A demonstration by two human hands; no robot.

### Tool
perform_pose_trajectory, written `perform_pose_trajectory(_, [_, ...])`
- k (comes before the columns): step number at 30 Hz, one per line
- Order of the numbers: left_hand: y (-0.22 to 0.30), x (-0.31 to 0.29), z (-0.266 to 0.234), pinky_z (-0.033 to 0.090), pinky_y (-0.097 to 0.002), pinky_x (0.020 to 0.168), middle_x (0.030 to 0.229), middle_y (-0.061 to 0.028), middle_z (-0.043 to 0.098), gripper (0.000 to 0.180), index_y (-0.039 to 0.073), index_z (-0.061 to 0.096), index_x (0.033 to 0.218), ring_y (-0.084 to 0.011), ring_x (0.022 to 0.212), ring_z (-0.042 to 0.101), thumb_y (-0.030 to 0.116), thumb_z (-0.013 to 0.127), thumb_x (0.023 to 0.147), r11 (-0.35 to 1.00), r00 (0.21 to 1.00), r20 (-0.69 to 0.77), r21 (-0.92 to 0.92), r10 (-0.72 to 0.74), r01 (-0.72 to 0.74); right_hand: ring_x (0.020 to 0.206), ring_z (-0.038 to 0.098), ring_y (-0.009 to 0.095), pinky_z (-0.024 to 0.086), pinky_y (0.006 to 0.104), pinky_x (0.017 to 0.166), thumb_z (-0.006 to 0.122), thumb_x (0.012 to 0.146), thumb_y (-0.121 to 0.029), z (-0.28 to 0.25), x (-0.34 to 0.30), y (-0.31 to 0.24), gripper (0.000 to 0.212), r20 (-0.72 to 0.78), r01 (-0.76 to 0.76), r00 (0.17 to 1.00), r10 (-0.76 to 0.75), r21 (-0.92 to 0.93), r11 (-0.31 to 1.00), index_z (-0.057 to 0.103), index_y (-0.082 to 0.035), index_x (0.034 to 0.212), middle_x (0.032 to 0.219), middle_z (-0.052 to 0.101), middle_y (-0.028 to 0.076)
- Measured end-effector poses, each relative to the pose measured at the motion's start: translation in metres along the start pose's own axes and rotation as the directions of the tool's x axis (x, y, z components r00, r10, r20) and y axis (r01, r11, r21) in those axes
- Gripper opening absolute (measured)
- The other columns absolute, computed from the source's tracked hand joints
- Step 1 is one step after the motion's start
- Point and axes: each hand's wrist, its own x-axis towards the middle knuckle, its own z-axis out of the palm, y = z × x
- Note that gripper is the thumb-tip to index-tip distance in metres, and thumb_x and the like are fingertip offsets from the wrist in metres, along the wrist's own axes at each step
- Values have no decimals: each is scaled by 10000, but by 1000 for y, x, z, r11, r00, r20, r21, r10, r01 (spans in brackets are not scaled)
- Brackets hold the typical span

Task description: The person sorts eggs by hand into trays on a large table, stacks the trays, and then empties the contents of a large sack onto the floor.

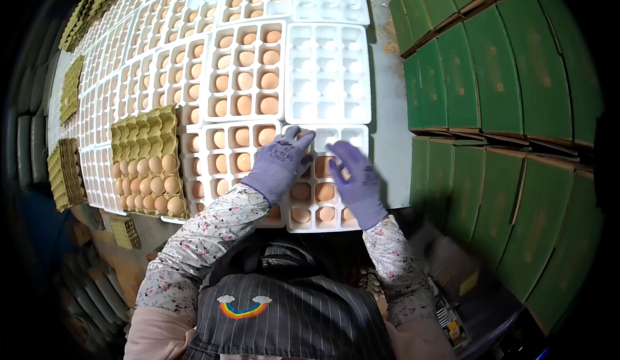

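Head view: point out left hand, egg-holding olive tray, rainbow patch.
Left hand [278, 163], head view: back of the hand.
Olive tray [143, 132], head view: bare upper cells.
Rainbow patch [244, 313], head view: bottom of its arc.

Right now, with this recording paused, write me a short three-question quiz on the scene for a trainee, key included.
1. Multiple choice: where are the green boxes relative to the table?
A: to its left
B: to its right
C: on top of it

2. True or false: in the olive egg flat, the eggs sit in the rows nearer the person.

3. Fill in: the left hand and right hand both reach over ____ foam trays.

Key: 1. B; 2. true; 3. white.
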Motion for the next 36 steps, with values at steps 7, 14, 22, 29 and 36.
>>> perform_pose_trajectory(7, [11,55,50,276,-515,1121,1338,-201,471,520,32,436,1360,-397,1275,426,212,584,895,932,812,-498,-23,304,-363,1196,503,310,402,402,1022,535,937,-89,7,50,32,354,-329,93,939,-99,-34,995,533,-23,1285,1250,552,167])
perform_pose_trajectory(14, [-32,-35,-13,249,-516,1136,1366,-183,440,532,27,435,1369,-386,1316,373,246,557,901,885,831,-461,-178,311,-430,1195,513,258,401,361,1017,564,944,-89,33,30,-49,330,-329,22,938,106,364,931,540,0,1261,1271,547,129])
perform_pose_trajectory(22, [-280,-239,-142,383,-452,1057,1272,-116,568,454,93,564,1280,-368,1261,453,74,642,833,942,784,-521,-186,-337,281,1183,502,335,366,461,1043,672,849,-251,180,75,-223,401,169,574,812,-559,-60,817,600,-106,1216,1178,613,97])
perform_pose_trajectory(29, [-393,-274,-190,378,-432,1070,1245,-79,589,453,108,604,1226,-330,1236,488,124,713,787,996,981,-180,46,-68,78,1043,574,168,513,314,885,618,892,-113,194,82,-265,246,267,-193,963,-15,731,655,621,-22,1121,1107,567,62])
perform_pose_trajectory(36, [-401,-272,-200,498,-297,921,1110,-65,588,268,44,617,1103,-181,1010,617,238,464,998,-170,862,-99,-963,-498,-209,786,634,280,505,396,705,675,836,-385,227,88,-289,373,405,407,882,-239,-403,820,633,-83,1052,982,596,100])
